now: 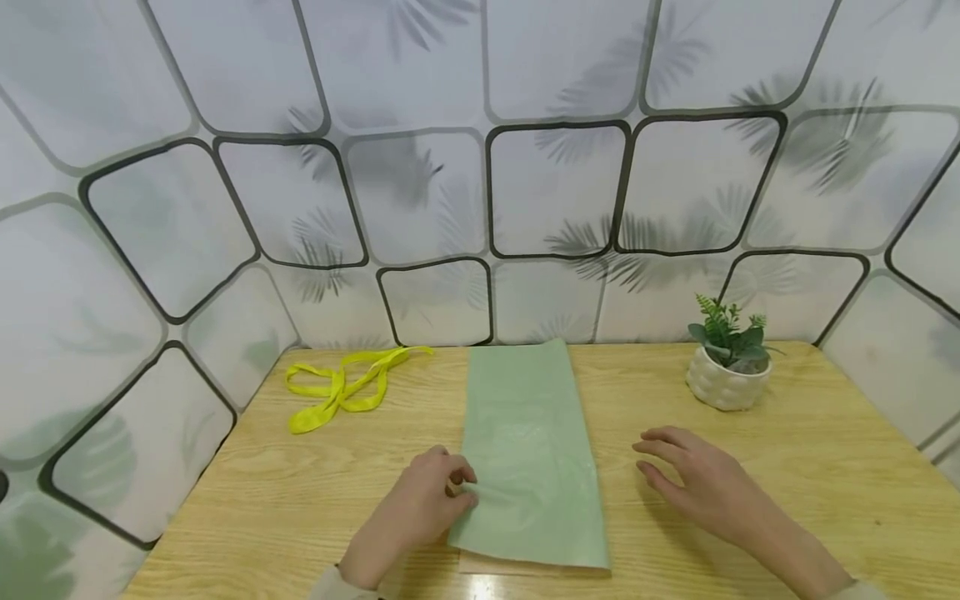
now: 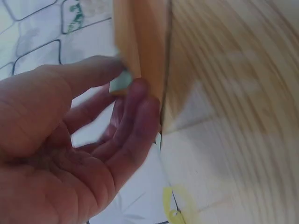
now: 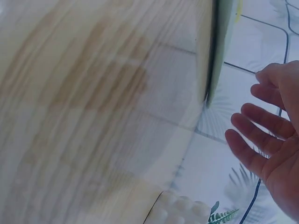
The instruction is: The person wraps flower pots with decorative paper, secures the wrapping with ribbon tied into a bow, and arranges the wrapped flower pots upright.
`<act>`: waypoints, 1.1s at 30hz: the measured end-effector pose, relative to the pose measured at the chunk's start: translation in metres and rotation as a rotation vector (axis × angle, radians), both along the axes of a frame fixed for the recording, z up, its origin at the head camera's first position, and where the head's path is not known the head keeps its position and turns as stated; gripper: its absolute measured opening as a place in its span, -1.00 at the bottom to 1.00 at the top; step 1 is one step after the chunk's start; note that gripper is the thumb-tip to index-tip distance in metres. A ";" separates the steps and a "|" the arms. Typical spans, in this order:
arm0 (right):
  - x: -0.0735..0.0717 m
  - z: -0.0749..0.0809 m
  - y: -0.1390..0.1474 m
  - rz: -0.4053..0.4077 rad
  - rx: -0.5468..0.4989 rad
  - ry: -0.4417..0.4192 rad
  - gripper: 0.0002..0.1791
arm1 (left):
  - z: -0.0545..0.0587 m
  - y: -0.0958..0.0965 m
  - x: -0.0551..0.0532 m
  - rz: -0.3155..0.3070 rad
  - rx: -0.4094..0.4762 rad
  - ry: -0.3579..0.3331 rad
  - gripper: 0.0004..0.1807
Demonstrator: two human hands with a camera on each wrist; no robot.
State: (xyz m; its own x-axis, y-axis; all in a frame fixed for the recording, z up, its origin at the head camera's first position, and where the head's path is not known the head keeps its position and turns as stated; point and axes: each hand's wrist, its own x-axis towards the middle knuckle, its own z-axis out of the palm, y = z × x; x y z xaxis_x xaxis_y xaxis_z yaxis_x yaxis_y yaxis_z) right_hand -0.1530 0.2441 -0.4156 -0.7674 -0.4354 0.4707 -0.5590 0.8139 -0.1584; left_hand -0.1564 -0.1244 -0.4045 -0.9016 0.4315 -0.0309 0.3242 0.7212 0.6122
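A long, slightly wrinkled green sheet (image 1: 528, 450) lies lengthwise on the wooden table, its near end towards me. My left hand (image 1: 427, 500) pinches its left edge near that end. In the left wrist view, the thumb and fingers of the left hand (image 2: 100, 116) hold the edge, where a brown surface (image 2: 147, 51) shows beneath the green. A pale brown strip (image 1: 510, 566) peeks out under the near edge. To the right of the sheet, apart from it, my right hand (image 1: 697, 479) hovers above the table with its fingers loosely spread, holding nothing.
A yellow ribbon (image 1: 337, 392) lies loosely looped at the back left of the table (image 1: 300, 492). At the back right stands a white pot (image 1: 726, 383) with a small green plant (image 1: 727, 333). Patterned fabric (image 1: 555, 192) hangs behind the table and along its sides.
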 end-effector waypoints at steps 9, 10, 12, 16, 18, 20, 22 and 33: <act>-0.007 0.006 -0.029 0.282 -0.119 0.126 -0.68 | 0.011 0.011 0.002 0.198 0.193 -0.135 -0.74; -0.007 0.005 -0.034 0.321 -0.143 0.120 -0.70 | 0.012 0.012 0.002 0.216 0.218 -0.151 -0.74; -0.007 0.004 -0.043 0.402 -0.187 0.108 -0.75 | 0.013 0.014 0.003 0.245 0.266 -0.180 -0.75; -0.005 -0.003 -0.063 0.519 -0.212 0.100 -0.84 | 0.013 0.019 0.003 0.280 0.362 -0.215 -0.76; -0.003 -0.005 -0.073 0.557 -0.214 0.093 -0.83 | 0.013 0.021 0.002 0.288 0.390 -0.215 -0.77; -0.001 -0.007 -0.083 0.587 -0.213 0.094 -0.79 | 0.013 0.023 0.002 0.297 0.409 -0.214 -0.77; 0.001 -0.009 -0.091 0.604 -0.211 0.098 -0.75 | 0.013 0.025 0.002 0.303 0.425 -0.213 -0.77; 0.003 -0.017 -0.114 0.621 -0.211 0.007 -0.86 | 0.009 0.034 0.000 0.327 0.433 -0.181 -0.80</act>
